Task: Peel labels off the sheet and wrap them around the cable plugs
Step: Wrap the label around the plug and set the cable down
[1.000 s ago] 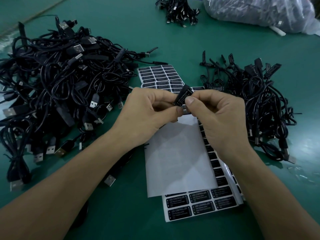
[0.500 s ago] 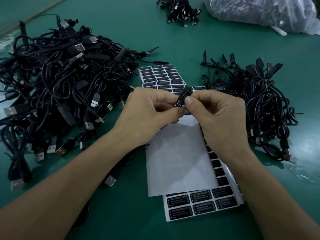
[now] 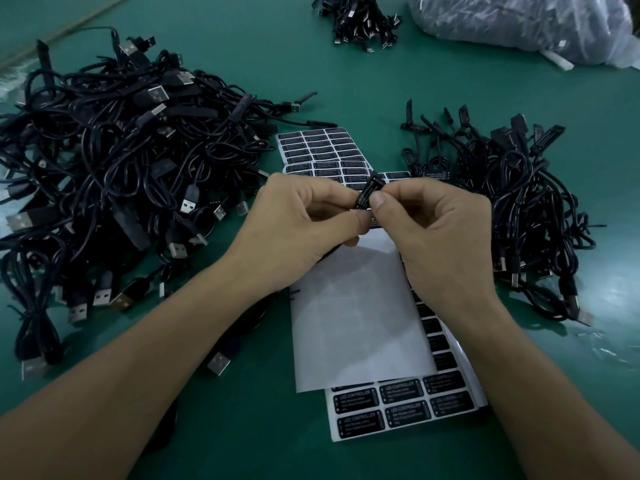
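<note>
Left hand [image 3: 294, 226] and right hand [image 3: 440, 230] both pinch a plug [image 3: 367, 192] just above the label sheet [image 3: 398, 407], steadying it so the label wraps flush.

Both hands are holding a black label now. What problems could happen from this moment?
1. The left hand and right hand both pinch the label; it might crease, go on crooked, or stick to a fingertip.
2. The white sheet lies over the label sheet, below the forearms; a forearm could drag it.
3. The left cable pile and right cable pile lie close, so cables might tangle or mix.
</note>
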